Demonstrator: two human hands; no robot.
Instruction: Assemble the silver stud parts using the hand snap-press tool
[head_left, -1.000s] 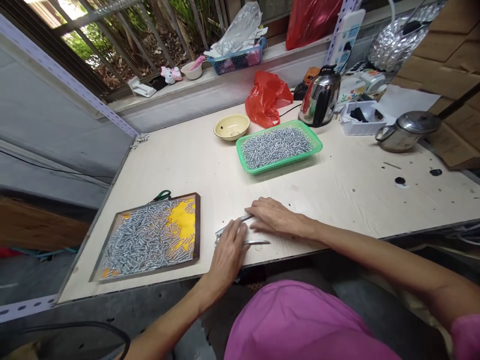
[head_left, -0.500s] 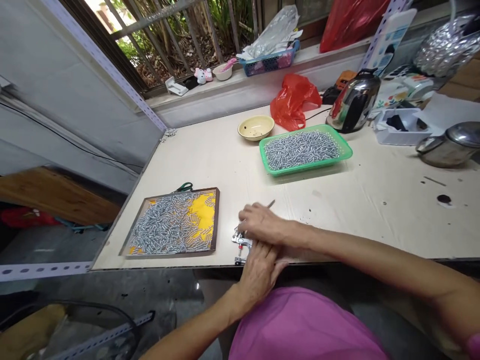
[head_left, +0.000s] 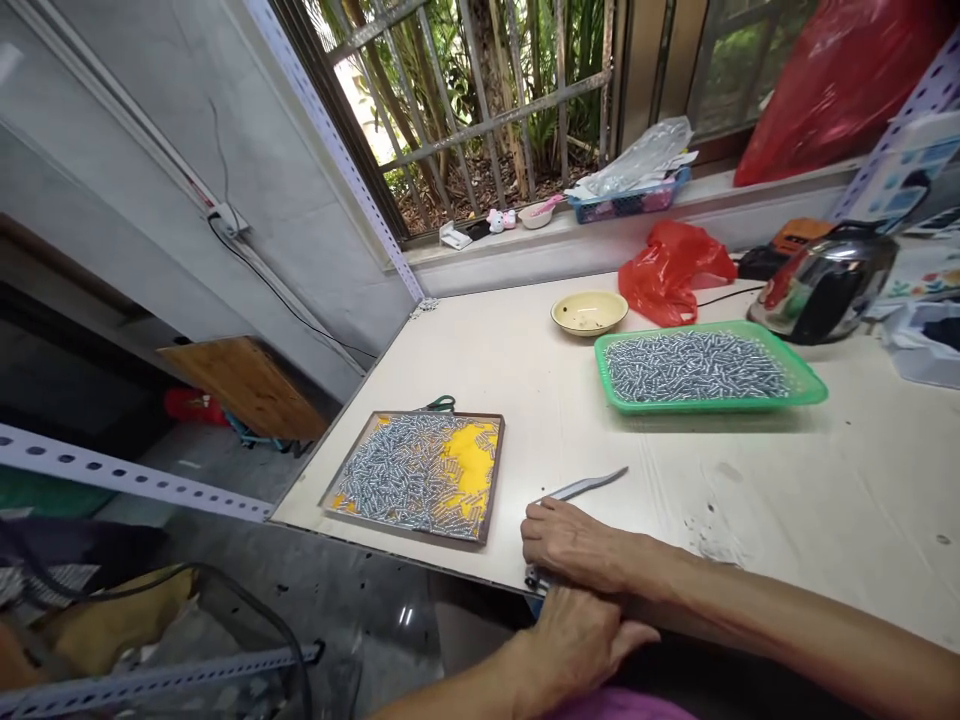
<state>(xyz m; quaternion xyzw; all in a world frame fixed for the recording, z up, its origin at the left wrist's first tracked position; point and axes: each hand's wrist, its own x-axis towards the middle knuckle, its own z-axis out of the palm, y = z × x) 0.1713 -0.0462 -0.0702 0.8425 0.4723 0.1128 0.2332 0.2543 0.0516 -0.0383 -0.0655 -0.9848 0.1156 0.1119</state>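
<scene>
From the wearer's head, the camera looked forward and down, near above the left hand (head_left: pixel 577 632) and right hand (head_left: pixel 574 546), facing across the table (head_left: pixel 487 350) toward the window (head_left: pixel 487 120), with floor (head_left: pixel 390 610) at lower left.

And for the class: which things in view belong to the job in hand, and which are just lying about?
Seemingly part of the job:
metal tool, partly under the right hand
tray of small metal pieces
green basket of similar pieces

Probably just lying about:
cream bowl
red bag on the table
kettle
</scene>
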